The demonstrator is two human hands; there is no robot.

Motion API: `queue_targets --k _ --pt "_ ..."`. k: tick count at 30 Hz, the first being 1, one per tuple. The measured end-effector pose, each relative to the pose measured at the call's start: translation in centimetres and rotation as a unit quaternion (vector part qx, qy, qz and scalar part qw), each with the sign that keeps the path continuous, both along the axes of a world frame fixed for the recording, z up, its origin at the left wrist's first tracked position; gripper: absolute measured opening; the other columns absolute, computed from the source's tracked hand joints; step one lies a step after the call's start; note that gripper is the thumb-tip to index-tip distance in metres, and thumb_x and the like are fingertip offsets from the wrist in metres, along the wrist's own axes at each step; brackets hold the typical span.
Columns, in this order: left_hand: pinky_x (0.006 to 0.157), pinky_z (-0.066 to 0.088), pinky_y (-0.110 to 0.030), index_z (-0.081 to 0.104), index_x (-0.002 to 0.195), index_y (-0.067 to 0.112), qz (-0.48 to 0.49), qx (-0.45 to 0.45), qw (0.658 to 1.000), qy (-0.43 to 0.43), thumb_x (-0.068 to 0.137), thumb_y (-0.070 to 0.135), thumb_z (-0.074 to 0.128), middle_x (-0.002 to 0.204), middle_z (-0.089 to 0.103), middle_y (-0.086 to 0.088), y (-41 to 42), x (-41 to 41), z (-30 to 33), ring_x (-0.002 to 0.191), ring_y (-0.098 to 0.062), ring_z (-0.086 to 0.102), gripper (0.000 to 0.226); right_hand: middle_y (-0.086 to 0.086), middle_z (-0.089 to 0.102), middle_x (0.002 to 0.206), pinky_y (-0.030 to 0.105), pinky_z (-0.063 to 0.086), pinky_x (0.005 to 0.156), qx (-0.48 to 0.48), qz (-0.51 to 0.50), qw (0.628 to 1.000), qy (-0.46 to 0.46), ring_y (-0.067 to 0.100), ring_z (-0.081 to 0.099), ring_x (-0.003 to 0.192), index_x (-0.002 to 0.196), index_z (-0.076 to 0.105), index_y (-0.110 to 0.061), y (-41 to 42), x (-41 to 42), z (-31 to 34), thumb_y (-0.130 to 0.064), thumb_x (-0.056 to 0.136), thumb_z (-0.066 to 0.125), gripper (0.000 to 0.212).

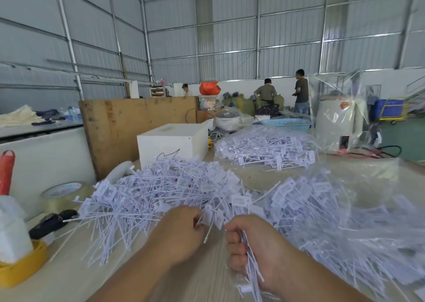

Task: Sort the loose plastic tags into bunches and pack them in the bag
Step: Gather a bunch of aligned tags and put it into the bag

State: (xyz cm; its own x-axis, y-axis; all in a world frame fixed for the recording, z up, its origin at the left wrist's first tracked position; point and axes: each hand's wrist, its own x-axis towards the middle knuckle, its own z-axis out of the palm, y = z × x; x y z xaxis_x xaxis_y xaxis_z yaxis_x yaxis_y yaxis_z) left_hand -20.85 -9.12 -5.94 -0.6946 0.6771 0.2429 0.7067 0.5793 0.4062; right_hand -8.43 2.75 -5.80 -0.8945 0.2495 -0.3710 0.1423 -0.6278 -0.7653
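While seated at a pale wood-grain table (195,276) in a metal-walled warehouse, sorting white plastic tags: right hand (255,248) curled in a tight grip round a bunch of tags (251,267), stems pointing down toward the camera, heads fanning up above the fist. Left hand (181,230) just beside it, fingers pinching a single tag (210,227) at the near edge of the loose pile of tags (156,193) heaped across the table's middle. To the right, a clear plastic bag (358,221) lying open, partly filled with tags. Behind, a second bag of tags (266,147) beside a white box (172,141). At far left, a roll of clear tape (63,193) and a black tool (51,222). Three people (266,93) in the background.
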Motion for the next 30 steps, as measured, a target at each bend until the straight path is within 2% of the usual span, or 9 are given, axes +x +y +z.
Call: queue_targets --k 2,6,8,12,16,21,23,27,30 --pt "0.054 0.033 -0.021 0.046 0.064 0.018 -0.009 0.002 1.0 -0.003 0.09 0.028 0.059 0.067 0.051 0.005 0.1 0.1 -0.2 0.06 -0.008 0.045 0.031 0.001 0.03 0.053 0.016 0.017 0.035 0.004 -0.004 1.0 -0.003 0.011 0.023 0.034 0.047 0.045 -0.016 -0.1 0.0 0.0 -0.007 0.082 0.054 0.037" --pt "0.061 0.042 -0.032 0.055 0.072 0.016 -0.009 0.059 0.998 0.007 0.093 0.031 0.059 0.067 0.056 0.001 -0.1 -0.2 0.1 0.062 -0.015 0.052 0.026 0.001 0.036 0.052 0.015 0.022 0.032 0.002 -0.032 0.999 -0.006 0.011 0.027 0.032 0.058 0.048 -0.012 -0.2 0.0 0.1 -0.008 0.085 0.057 0.029" --pt "0.061 0.042 -0.032 0.054 0.067 0.018 -0.013 0.077 0.997 0.017 0.093 0.029 0.059 0.063 0.054 0.003 -0.3 -0.4 0.2 0.059 -0.013 0.051 0.029 0.001 0.038 0.052 0.016 0.023 0.032 0.002 -0.035 0.999 -0.006 0.011 0.029 0.032 0.062 0.048 -0.012 -0.2 0.0 0.1 -0.008 0.086 0.056 0.026" --pt "0.055 0.036 -0.03 0.04 0.053 0.019 0.014 0.071 0.995 0.072 0.096 0.026 0.057 0.058 0.045 0.002 -0.6 -0.9 0.4 0.053 -0.012 0.045 0.046 0.002 0.04 0.052 0.017 0.024 0.033 0.003 -0.04 0.999 -0.007 0.012 0.03 0.033 0.068 0.047 -0.012 -0.1 -0.1 -0.1 -0.009 0.089 0.055 0.023" --pt "0.05 0.029 -0.028 0.034 0.048 0.02 0.032 0.08 0.994 0.07 0.097 0.025 0.056 0.051 0.038 0.004 -0.9 -1.0 0.6 0.047 -0.008 0.038 0.053 0.003 0.042 0.051 0.017 0.025 0.032 0.002 -0.046 0.999 -0.003 0.011 0.03 0.033 0.067 0.047 -0.011 -0.1 0.0 -0.1 -0.01 0.091 0.054 0.025" --pt "0.052 0.035 -0.027 0.054 0.055 0.021 -0.069 0.068 0.995 -0.012 0.086 0.028 0.059 0.052 0.052 0.008 -0.1 1.6 0.3 0.047 -0.004 0.042 0.032 0.004 0.038 0.049 0.018 0.028 0.033 0.008 -0.047 0.999 -0.015 0.014 0.03 0.034 0.058 0.047 -0.011 -0.2 0.0 0.1 -0.016 0.089 0.059 0.034" --pt "0.054 0.038 -0.03 0.056 0.062 0.016 -0.105 0.054 0.992 -0.033 0.078 0.034 0.053 0.059 0.057 0.0 0.3 2.6 0.2 0.05 -0.007 0.044 0.024 0.002 0.038 0.046 0.017 0.028 0.033 0.015 -0.046 0.999 -0.01 0.013 0.03 0.034 0.057 0.047 -0.011 -0.3 -0.1 0.0 -0.018 0.089 0.062 0.036" --pt "0.059 0.045 -0.037 0.056 0.066 0.01 -0.15 0.06 0.987 -0.006 0.073 0.037 0.047 0.064 0.059 -0.005 0.3 3.1 0.5 0.057 -0.017 0.053 0.029 0.003 0.038 0.046 0.018 0.027 0.033 0.056 -0.059 0.997 0.01 0.011 0.031 0.033 0.062 0.058 -0.006 -0.5 -0.3 -0.1 -0.018 0.084 0.069 0.027" --pt "0.061 0.048 -0.041 0.06 0.069 0.01 -0.181 0.06 0.982 0.013 0.076 0.038 0.046 0.065 0.06 -0.004 0.2 3.1 0.5 0.058 -0.016 0.055 0.032 0.005 0.047 0.049 0.02 0.03 0.033 0.092 -0.058 0.994 0.028 0.011 0.037 0.035 0.072 0.064 -0.003 -0.7 -0.3 -0.1 -0.02 0.082 0.072 0.021"
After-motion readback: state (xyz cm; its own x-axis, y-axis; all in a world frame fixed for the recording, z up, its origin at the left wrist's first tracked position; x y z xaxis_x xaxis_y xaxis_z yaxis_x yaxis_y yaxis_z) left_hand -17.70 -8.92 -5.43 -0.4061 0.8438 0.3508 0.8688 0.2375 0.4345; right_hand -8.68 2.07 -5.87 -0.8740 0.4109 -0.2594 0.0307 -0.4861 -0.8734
